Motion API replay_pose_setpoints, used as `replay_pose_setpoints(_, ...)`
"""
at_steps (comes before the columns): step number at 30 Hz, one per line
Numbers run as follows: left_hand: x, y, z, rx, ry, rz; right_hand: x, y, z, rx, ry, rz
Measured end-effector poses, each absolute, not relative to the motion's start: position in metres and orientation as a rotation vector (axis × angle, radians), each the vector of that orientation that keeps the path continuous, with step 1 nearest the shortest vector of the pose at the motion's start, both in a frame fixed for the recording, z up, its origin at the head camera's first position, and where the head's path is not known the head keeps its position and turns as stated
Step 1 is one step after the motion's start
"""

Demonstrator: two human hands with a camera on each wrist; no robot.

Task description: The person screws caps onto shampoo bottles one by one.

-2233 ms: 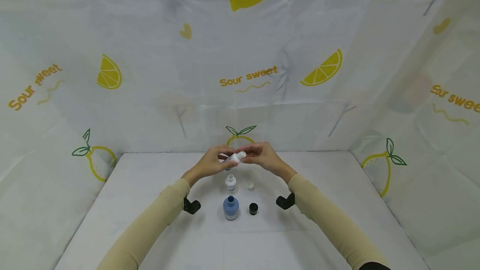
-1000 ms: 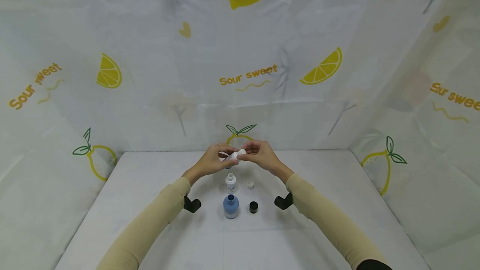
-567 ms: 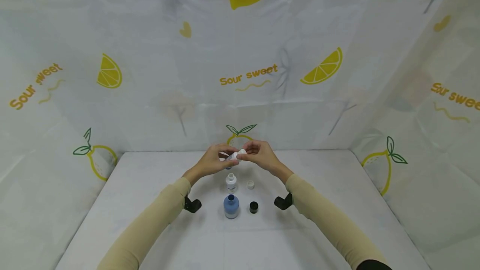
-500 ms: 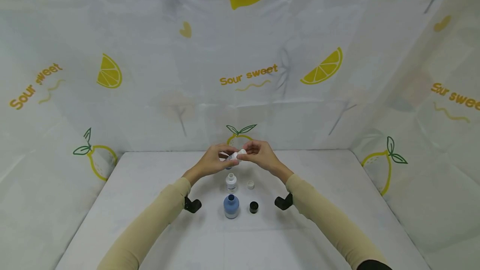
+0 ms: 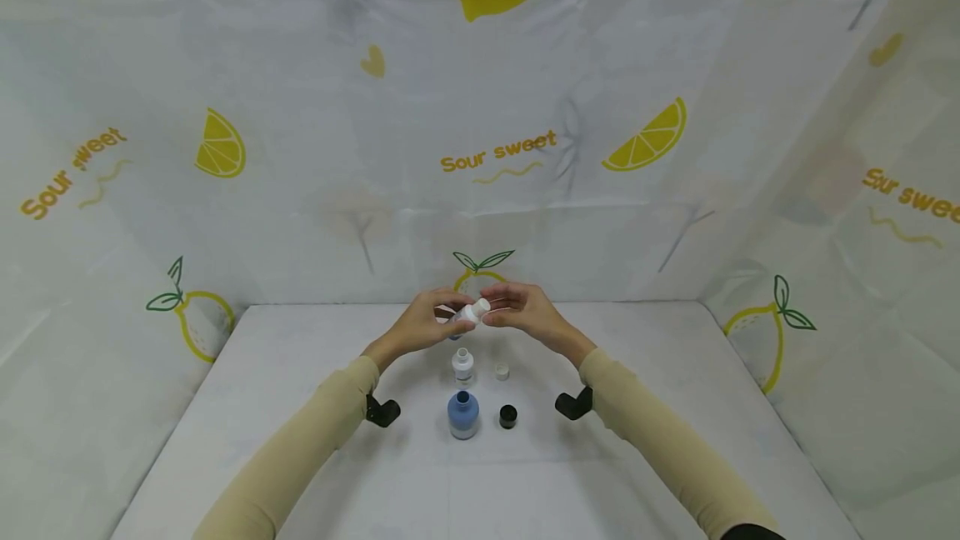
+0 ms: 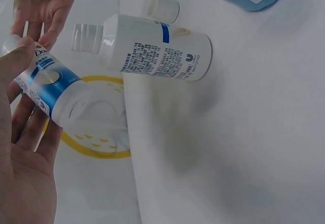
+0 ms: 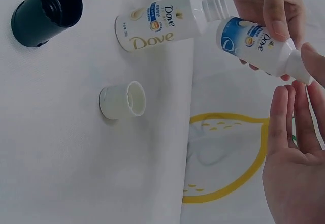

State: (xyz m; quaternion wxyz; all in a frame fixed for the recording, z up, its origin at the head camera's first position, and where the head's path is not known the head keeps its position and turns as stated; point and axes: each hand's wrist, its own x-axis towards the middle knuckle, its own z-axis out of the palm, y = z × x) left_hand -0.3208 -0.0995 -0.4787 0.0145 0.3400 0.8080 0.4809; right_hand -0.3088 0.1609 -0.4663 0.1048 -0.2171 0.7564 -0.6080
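Note:
My left hand [image 5: 420, 325] grips a small white Dove bottle [image 6: 46, 82] with a blue label, held tilted above the table with its capped end up and to the right. In the right wrist view its white cap [image 7: 295, 67] is on the neck. Around that cap my right hand [image 5: 534, 317] has its fingers nearly straight and loosely spread, thumb and fingertips right beside the cap. Below the hands stands a second white Dove bottle [image 7: 161, 22], its threaded neck uncapped. A loose white cap [image 7: 122, 100] lies to the right of it.
Closer to the body, a blue bottle [image 5: 462, 417] stands uncapped on the white table [image 5: 337, 490]. A black cap [image 5: 507, 417] sits just right of it. Behind the table's far edge hangs a white lemon-print sheet [image 5: 300, 223], with more sheet at both sides.
My right fingers, closed round the held bottle's cap a second and half a second ago, have loosened and drawn slightly right, so the cap shows again. My left hand keeps its grip.

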Motion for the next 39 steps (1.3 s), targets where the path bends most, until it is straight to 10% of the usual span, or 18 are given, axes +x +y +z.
replay_pose_setpoints(39,-0.3212,-0.0973,-0.4796,1.065,2.485,1.469,-0.3106,0.1609,-0.4637,-0.721,2.298,-1.710)
